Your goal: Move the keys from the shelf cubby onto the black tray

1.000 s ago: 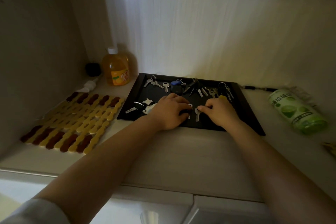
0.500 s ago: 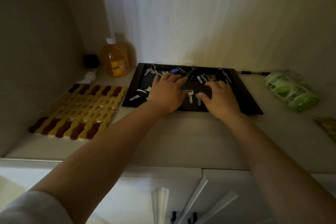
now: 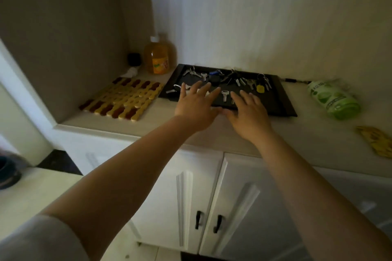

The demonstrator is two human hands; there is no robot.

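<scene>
Keys (image 3: 224, 79) lie on the tray (image 3: 282, 104), just beyond both hands. Left hand (image 3: 196, 105) and right hand (image 3: 249, 113): fingers spread, empty. Nearest key (image 3: 224, 94) points toward the person, between them.

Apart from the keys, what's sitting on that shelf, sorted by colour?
Black: 2, the tray and a small dark object in the back corner
Orange: 1, the bottle
Green: 1, the container lying on its side
Yellow and dark red: 1, the slatted mat
Yellow: 1, the packet at the right edge
Total: 6
</scene>
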